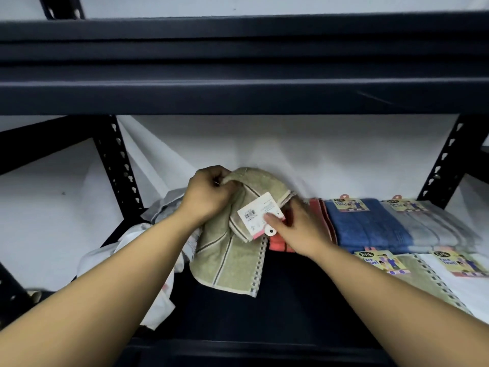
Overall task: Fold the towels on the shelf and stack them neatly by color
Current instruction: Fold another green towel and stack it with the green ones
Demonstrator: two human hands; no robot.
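Observation:
A beige-green towel [232, 260] with dark stripes hangs above the dark shelf board [264, 313]. My left hand [209, 194] grips its upper edge. My right hand [299, 229] holds the towel's other top corner, thumb on the white card label [258, 215]. A coral towel [280, 245] lies behind it. To the right lie folded towels: blue [365, 226], grey [434, 226], another beige-green one [420, 282] and a white one [473, 290], each with a printed tag.
A rumpled heap of white and grey towels [158, 234] lies at the left of the shelf. Dark slotted uprights [119, 165] stand at both sides, and the upper shelf beam [238, 96] crosses overhead. White sheeting backs the shelf.

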